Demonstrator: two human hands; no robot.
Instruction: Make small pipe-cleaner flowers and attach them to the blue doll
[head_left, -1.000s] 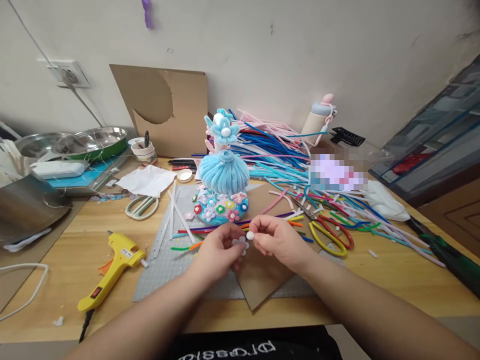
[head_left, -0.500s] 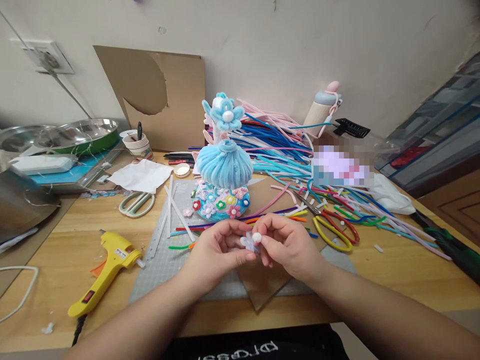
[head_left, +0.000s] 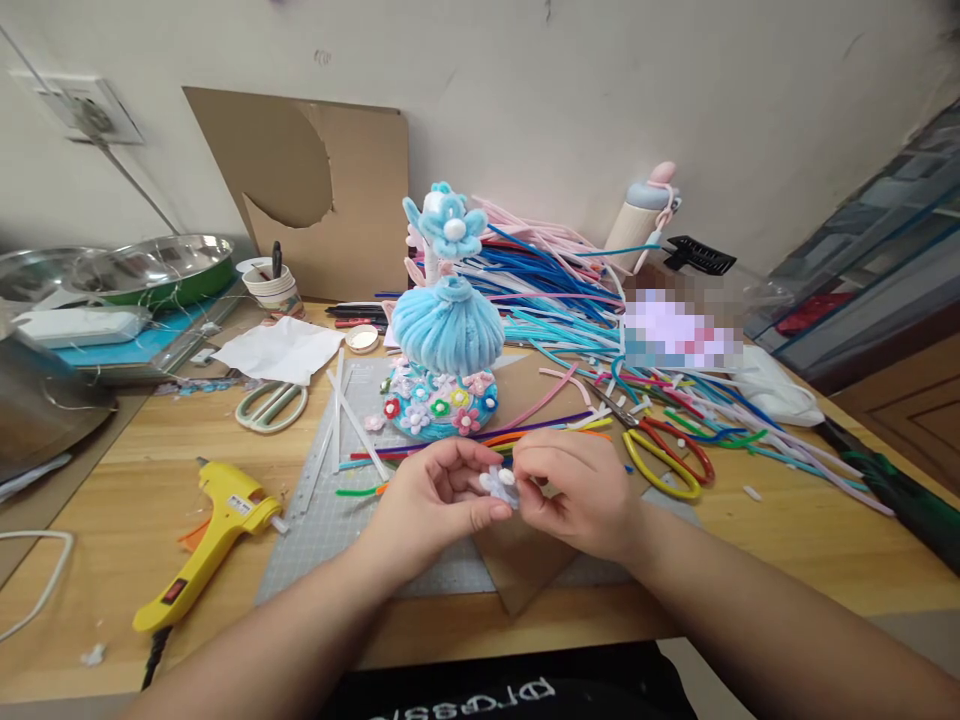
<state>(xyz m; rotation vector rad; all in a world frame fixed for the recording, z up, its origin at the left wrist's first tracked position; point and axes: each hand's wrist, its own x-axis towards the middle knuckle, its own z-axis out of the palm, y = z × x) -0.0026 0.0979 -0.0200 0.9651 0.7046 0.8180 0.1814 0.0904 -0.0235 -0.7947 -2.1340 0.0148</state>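
A small pale lilac fuzzy flower (head_left: 493,486) with a white round centre is pinched in my left hand (head_left: 442,495), thumb below and fingers behind. My right hand (head_left: 581,490) is closed at the flower's right edge, its fingertips curled beside the white centre; whatever those fingers pinch is hidden. Just beyond both hands stands a light-blue pipe-cleaner piece (head_left: 450,330), with a pleated skirt shape, a blue flower on top and a round base covered with small coloured flowers.
A yellow hot glue gun (head_left: 217,540) lies at left, near green-handled scissors (head_left: 271,408). Red-and-yellow-handled scissors (head_left: 664,462) lie at right. Behind is a heap of pipe cleaners (head_left: 555,270). A grey cutting mat (head_left: 300,560) and brown cardboard (head_left: 517,570) lie under my hands.
My right hand has turned and its fingers have curled in; its thumb no longer shows against the white centre. My left hand keeps holding the flower in nearly the same place.
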